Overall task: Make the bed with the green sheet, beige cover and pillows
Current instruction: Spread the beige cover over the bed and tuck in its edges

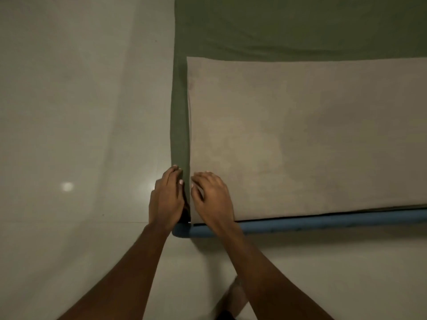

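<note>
The green sheet (288,26) covers the mattress, showing across the far part and as a narrow strip down the left side. The beige cover (300,139) lies flat over the near part of the bed. My left hand (166,199) is at the bed's near left corner, its fingers curled over the green sheet's side edge. My right hand (212,197) rests on the beige cover's left edge right beside it, fingers bent and pressing on the cloth. No pillows are in view.
A blue bed frame rail (323,222) runs along the near edge of the bed, ending in a rounded corner under my hands. Pale glossy floor (80,135) spreads to the left and in front. My foot (235,296) stands on the floor below.
</note>
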